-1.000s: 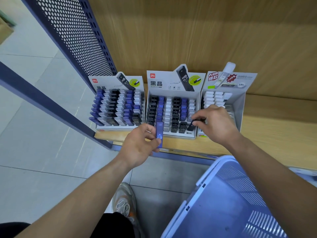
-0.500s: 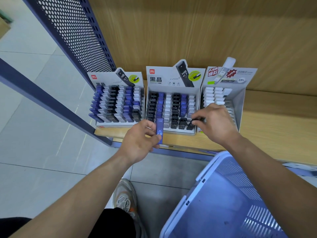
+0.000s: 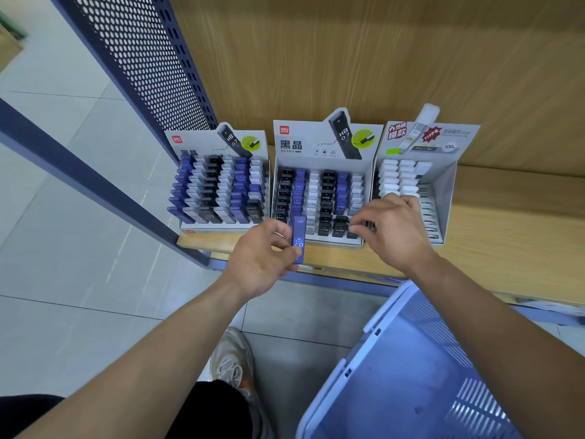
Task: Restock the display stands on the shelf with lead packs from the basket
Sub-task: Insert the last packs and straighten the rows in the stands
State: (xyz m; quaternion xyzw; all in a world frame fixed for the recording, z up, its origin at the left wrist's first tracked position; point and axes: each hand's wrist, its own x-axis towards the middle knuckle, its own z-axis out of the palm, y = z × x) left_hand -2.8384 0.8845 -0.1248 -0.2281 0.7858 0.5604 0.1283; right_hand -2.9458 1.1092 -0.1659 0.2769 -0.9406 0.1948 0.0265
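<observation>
Three cardboard display stands sit side by side on the wooden shelf (image 3: 512,242). The left stand (image 3: 196,141) and the middle stand (image 3: 316,134) hold rows of blue, black and white lead packs; the right stand (image 3: 444,182) holds white ones. My left hand (image 3: 259,264) grips a blue lead pack (image 3: 299,237) upright in front of the middle stand. At that stand's front right corner, my right hand (image 3: 395,231) pinches a black lead pack (image 3: 368,225) mostly hidden by the fingers. The blue basket (image 3: 411,359) is at lower right; I see no packs in its visible part.
A perforated dark blue shelf side panel (image 3: 142,58) rises left of the stands, with a blue beam (image 3: 79,175) running down to the shelf's front corner. My shoe (image 3: 232,362) stands on the tiled floor (image 3: 63,248) below the shelf edge.
My right hand has lowered the black pack into the middle stand's front row. My left hand has kept the blue pack in nearly the same place.
</observation>
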